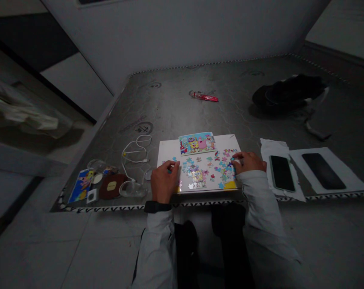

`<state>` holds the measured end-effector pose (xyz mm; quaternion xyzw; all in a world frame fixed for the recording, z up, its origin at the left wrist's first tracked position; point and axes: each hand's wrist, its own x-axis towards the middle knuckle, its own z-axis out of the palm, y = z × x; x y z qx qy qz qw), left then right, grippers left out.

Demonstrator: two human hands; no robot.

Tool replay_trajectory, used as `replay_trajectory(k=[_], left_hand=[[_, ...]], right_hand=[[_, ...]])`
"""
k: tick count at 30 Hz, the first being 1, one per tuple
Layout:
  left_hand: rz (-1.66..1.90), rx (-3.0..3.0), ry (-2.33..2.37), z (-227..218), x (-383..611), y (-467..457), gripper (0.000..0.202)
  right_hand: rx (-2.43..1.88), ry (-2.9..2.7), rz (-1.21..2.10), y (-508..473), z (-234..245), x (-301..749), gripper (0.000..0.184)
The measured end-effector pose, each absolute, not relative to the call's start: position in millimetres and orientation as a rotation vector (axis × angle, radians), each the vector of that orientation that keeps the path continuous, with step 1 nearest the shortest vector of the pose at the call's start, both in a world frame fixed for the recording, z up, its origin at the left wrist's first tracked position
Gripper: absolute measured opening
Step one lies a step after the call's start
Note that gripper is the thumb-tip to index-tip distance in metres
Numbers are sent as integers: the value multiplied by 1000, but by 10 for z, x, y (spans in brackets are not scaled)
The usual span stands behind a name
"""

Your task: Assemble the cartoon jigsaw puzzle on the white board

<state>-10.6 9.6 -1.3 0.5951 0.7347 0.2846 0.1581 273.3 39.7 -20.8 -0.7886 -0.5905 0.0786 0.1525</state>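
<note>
One camera, worn on the head, looks forward and down over the near edge of the grey tabletop point(170, 116). It faces the pale wall point(200, 32) along the far side and takes in tiled floor point(55, 241) at the near left. The view is wide and set well back, so the left hand point(164, 180) and right hand point(249, 161), near the middle, appear small.

multicoloured cartoon card point(197, 143), white board point(167, 149), pink, blue and yellow puzzle pieces point(197, 174), black-and-white patterned edging point(200, 204)
</note>
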Motion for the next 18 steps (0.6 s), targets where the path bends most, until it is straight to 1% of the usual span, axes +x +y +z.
replay_trajectory(k=[2,4,6,10,13,18], left_hand=[[812,1706,2104,-18,-106,98,31],[812,1689,2106,-21,-105,99,31],[809,1680,2107,-20,-102,97,31],[806,1682,2108,-12,-95,90,30],[812,1683,2100,-10,-90,90,30],[831,1698,2094,-21,-91,94,30]], right_hand=[[-2243,-1709,251,411,-212,2729,13],[-2218,-1701,299,422,-226,2736,12],[-2189,-1681,313,425,-247,2749,17],[-2235,-1683,191,398,-268,2770,27],[-2286,-1704,163,382,-263,2778,28],[-2246,-1710,231,425,-286,2813,25]])
